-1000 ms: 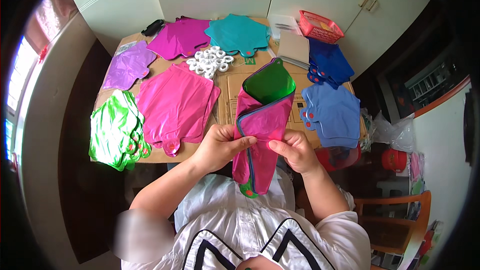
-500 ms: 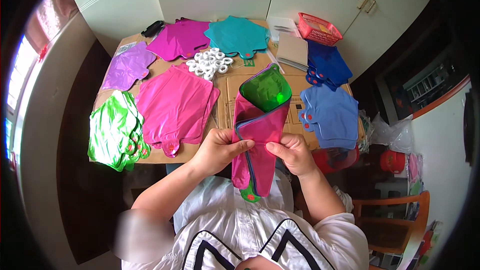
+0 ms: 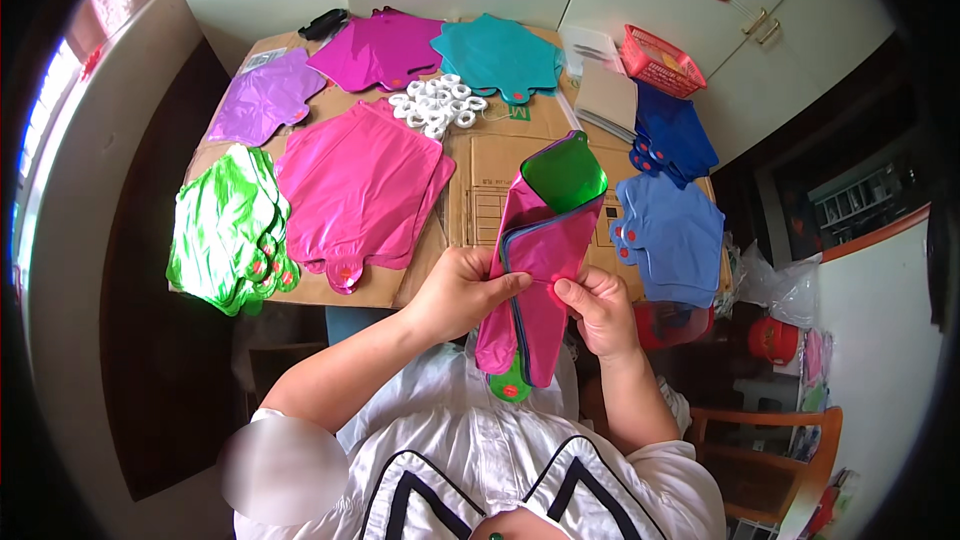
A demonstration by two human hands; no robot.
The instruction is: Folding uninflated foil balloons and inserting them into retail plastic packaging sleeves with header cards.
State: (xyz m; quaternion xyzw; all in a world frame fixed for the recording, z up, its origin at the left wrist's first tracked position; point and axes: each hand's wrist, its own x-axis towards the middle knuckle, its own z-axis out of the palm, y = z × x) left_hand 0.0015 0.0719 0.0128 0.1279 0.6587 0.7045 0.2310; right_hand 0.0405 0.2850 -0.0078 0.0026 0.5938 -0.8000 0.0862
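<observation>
In front of my chest I hold a folded bundle of flat foil balloons [image 3: 548, 252], pink outside with a shiny green layer and a dark edge showing. The bundle is pinched in at its middle. On its left side my left hand [image 3: 468, 288] grips it, thumb lying across the front. My right hand [image 3: 600, 305] pinches the right side between thumb and fingers. A green tab with a red dot [image 3: 510, 391] hangs from the lower end. Whether a thread runs around the pinched middle is too fine to tell.
On the cardboard [image 3: 400, 287] lie flat balloon stacks: pink [image 3: 365, 185], green [image 3: 225, 230], lilac [image 3: 265, 97], magenta [image 3: 375, 50], teal [image 3: 500, 55], dark blue [image 3: 680, 135] and light blue [image 3: 672, 235]. White ribbon rings [image 3: 437, 105] sit centrally. A red basket [image 3: 662, 65] stands far right; a wooden chair [image 3: 770, 450] near right.
The view has shifted a little, so the table sits higher and the bundle further right in the picture. Both hands keep their hold on the bundle.
</observation>
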